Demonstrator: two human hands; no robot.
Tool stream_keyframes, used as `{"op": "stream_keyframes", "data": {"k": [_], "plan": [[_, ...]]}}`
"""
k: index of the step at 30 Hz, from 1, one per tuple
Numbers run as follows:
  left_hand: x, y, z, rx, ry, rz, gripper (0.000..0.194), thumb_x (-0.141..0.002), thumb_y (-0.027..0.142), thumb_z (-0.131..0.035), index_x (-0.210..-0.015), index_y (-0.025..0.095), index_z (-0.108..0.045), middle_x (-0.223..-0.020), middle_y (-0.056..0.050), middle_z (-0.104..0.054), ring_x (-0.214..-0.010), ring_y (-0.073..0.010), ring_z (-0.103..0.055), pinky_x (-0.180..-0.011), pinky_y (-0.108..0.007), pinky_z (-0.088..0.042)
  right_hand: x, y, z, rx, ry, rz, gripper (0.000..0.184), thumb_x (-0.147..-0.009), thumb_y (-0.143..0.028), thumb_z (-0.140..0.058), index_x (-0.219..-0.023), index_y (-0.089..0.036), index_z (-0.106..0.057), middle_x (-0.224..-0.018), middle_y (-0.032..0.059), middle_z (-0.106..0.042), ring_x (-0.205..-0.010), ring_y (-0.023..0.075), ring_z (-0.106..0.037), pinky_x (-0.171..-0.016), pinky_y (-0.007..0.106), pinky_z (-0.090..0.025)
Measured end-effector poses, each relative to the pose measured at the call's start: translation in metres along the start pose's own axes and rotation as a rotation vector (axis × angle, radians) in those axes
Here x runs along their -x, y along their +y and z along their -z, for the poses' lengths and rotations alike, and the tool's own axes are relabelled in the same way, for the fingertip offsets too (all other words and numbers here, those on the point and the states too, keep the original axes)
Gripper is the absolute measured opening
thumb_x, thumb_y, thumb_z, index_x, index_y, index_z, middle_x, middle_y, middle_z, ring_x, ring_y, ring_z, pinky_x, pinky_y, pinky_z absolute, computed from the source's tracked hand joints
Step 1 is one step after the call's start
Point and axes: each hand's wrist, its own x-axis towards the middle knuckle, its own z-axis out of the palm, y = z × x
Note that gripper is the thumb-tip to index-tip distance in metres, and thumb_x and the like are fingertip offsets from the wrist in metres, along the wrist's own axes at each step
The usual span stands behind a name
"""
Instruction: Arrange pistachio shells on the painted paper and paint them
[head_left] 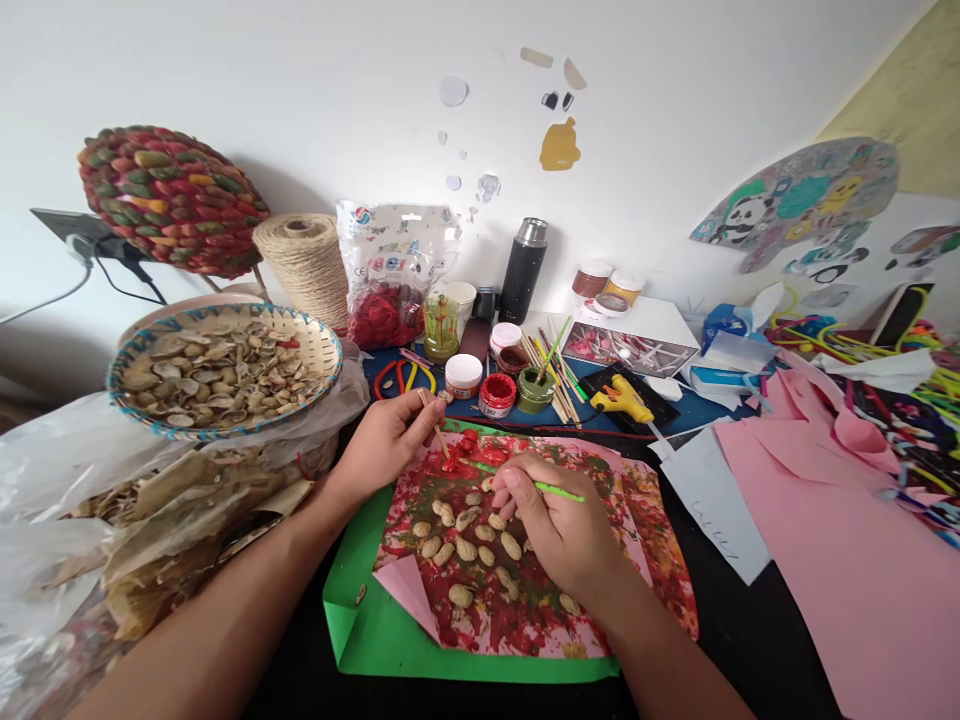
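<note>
My left hand (391,440) is closed in a pinch on a thin wooden stick (435,428), which points down to a small red-painted piece (450,464). In my right hand (559,520) is a green paintbrush (561,492), its tip close to that red piece. Just behind them lie several glossy red-painted pieces (470,440). Below my hands, unpainted peanuts (466,550) are scattered over a paint-stained pink sheet (517,635). A green sheet (360,640) lies underneath it. I cannot make out exactly where the brush touches.
Behind the sheet stand an open red paint jar (497,397) and a green paint jar (536,392) with a brush in it. A yellow glue gun (624,400) lies to their right. At left is a basket of shells (330,375); at right, pink paper (825,570).
</note>
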Motion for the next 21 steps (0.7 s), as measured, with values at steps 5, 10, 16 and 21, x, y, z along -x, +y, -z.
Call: {"op": "stream_keyframes", "data": {"k": [5,10,16,21], "plan": [[0.0002,-0.0008,0.0003,-0.006,-0.001,0.005,0.044,-0.105,0.053,-0.050,-0.077,0.020,-0.056,-0.067,0.004,-0.055,-0.063,-0.0132,-0.049,-0.063,-0.024,-0.040,-0.0006,-0.0006,0.0011,0.072,0.018,0.010,0.037,-0.114,-0.033,-0.045,-0.085,-0.023,-0.066,-0.066,-0.0011,-0.068,-0.060,0.0146,-0.068,-0.062,0.025,-0.050],[0.0006,-0.0021,0.0001,-0.006,0.005,0.002,0.044,-0.105,0.053,-0.050,-0.077,0.020,-0.057,-0.068,0.004,-0.055,-0.064,-0.0132,-0.050,-0.064,-0.024,-0.040,-0.0017,-0.0027,0.0013,0.046,0.021,0.000,0.037,-0.114,-0.033,-0.044,-0.087,-0.022,-0.067,-0.072,0.0007,-0.071,-0.062,0.0146,-0.070,-0.062,0.025,-0.051],[0.0011,-0.0028,0.0001,0.008,0.012,0.029,0.047,-0.105,0.057,-0.049,-0.077,0.020,-0.058,-0.067,0.002,-0.059,-0.064,-0.0145,-0.055,-0.064,-0.025,-0.042,-0.0003,-0.0026,0.0027,0.065,0.028,0.021,0.040,-0.114,-0.033,-0.044,-0.083,-0.022,-0.066,-0.065,-0.0005,-0.068,-0.060,0.0149,-0.068,-0.064,0.026,-0.051],[0.0007,-0.0009,0.0016,0.061,0.049,0.057,0.051,-0.103,0.062,-0.049,-0.075,0.020,-0.058,-0.066,0.000,-0.061,-0.062,-0.0152,-0.057,-0.063,-0.026,-0.044,0.0017,-0.0023,0.0038,0.016,0.101,0.023,0.043,-0.115,-0.038,-0.043,-0.084,-0.022,-0.067,-0.060,-0.0003,-0.066,-0.055,0.0154,-0.066,-0.059,0.026,-0.050]]}}
